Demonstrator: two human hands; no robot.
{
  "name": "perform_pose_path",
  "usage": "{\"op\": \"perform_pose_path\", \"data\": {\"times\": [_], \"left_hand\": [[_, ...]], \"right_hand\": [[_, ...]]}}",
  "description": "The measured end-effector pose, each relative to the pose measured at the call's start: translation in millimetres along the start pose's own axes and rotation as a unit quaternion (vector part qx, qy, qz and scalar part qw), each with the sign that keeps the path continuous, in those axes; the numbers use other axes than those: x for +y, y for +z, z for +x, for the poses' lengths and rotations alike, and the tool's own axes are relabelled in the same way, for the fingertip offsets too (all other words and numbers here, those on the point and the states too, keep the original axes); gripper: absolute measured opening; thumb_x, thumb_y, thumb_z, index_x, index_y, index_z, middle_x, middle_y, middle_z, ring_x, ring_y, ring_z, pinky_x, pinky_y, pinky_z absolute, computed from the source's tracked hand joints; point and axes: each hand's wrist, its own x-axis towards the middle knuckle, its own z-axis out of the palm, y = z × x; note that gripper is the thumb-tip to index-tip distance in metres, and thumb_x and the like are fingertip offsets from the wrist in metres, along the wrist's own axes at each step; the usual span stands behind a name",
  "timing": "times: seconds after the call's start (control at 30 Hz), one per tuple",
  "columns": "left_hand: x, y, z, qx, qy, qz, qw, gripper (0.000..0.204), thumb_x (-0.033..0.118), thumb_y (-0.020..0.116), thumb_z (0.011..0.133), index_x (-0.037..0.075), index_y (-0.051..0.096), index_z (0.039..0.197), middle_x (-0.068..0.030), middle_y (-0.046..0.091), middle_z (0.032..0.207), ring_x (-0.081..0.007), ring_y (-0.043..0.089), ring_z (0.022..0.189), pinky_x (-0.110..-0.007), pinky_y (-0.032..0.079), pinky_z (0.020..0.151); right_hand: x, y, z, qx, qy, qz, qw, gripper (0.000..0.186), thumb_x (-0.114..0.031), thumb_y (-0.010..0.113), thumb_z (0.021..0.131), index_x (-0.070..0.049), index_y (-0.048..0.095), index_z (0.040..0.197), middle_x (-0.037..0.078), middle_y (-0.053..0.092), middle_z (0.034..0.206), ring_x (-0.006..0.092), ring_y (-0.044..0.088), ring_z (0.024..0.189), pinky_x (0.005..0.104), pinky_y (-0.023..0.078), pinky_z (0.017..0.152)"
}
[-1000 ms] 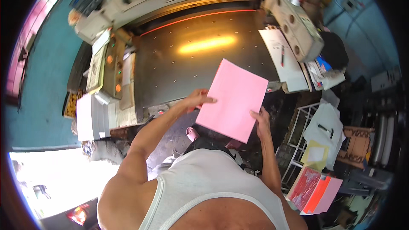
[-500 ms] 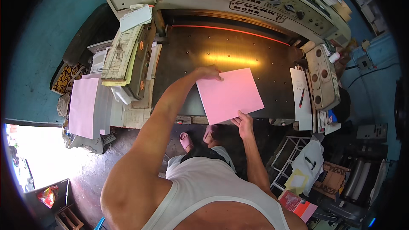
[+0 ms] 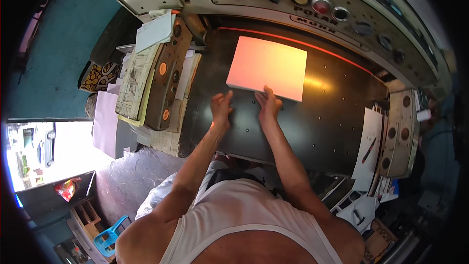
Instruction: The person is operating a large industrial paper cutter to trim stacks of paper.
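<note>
A thin stack of pink paper (image 3: 267, 68) rests on the dark metal bed (image 3: 293, 127) of a paper-cutting machine, under its warm light. My right hand (image 3: 268, 106) is at the stack's near edge, one finger over the top and the others against the edge, gripping it. Just off the stack's near left corner is my left hand (image 3: 222, 111), its fingers loosely bent and apart, with nothing in them. Beyond the stack, a red line of light (image 3: 293, 46) crosses the bed.
A panel of knobs and buttons (image 3: 321, 6) runs along the far side. At left stands a wooden block (image 3: 139, 83) beside a metal side guide (image 3: 168, 88), with pale pink paper (image 3: 105, 124) lower down. On the right lie white sheets with a pen (image 3: 369, 149) and another side guide (image 3: 396, 132).
The pink stack has moved away from me, further onto the bed, and turned. My left hand has let go of its far left corner and come back to the near side. The view has shifted.
</note>
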Motion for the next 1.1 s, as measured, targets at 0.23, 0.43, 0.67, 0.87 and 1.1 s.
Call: {"op": "perform_pose_path", "data": {"times": [0.23,0.43,0.67,0.87,1.1], "left_hand": [[49,97,119,-0.149,-0.166,-0.188,0.956,0.078,0.047,0.078,0.082,0.0,0.049,0.137,-0.0193,0.055,0.129,-0.0313,0.055,0.12,-0.048,0.045,0.103],[62,119,203,0.028,-0.124,-0.192,0.973,0.069,0.027,0.09,0.07,-0.005,0.057,0.121,-0.0199,0.058,0.121,-0.0361,0.064,0.097,-0.047,0.057,0.085],[89,148,264,-0.115,-0.041,-0.227,0.966,0.06,0.027,0.078,0.086,-0.004,0.052,0.131,-0.016,0.053,0.132,-0.0346,0.062,0.105,-0.046,0.057,0.092],[84,161,295,-0.008,-0.008,-0.259,0.966,0.037,0.01,0.075,0.086,0.0,0.054,0.115,-0.011,0.056,0.121,-0.0287,0.061,0.103,-0.049,0.056,0.094],[96,176,280,-0.003,-0.03,-0.31,0.95,0.045,-0.002,0.078,0.075,-0.001,0.051,0.111,-0.0114,0.061,0.106,-0.0252,0.065,0.095,-0.048,0.062,0.085]], "right_hand": [[19,86,89,-0.024,0.0,-0.012,1.0,0.032,-0.018,0.077,0.085,0.003,0.063,0.105,0.013,0.067,0.096,0.0261,0.069,0.092,0.0352,0.059,0.081],[-20,93,146,0.028,-0.128,-0.035,0.991,0.044,-0.013,0.079,0.084,0.001,0.053,0.117,0.015,0.067,0.097,0.0253,0.069,0.08,0.0359,0.06,0.073],[-38,133,211,-0.039,-0.207,-0.096,0.973,0.042,-0.016,0.075,0.09,0.005,0.05,0.116,0.018,0.066,0.105,0.0268,0.068,0.081,0.0418,0.062,0.08],[-42,143,237,-0.052,-0.189,-0.128,0.972,0.036,-0.011,0.068,0.091,0.007,0.049,0.116,0.018,0.061,0.112,0.0325,0.069,0.083,0.0441,0.063,0.079],[-54,142,257,0.042,-0.197,-0.066,0.977,0.033,-0.007,0.069,0.084,0.006,0.049,0.107,0.021,0.059,0.107,0.0353,0.068,0.086,0.0477,0.066,0.067]]}}
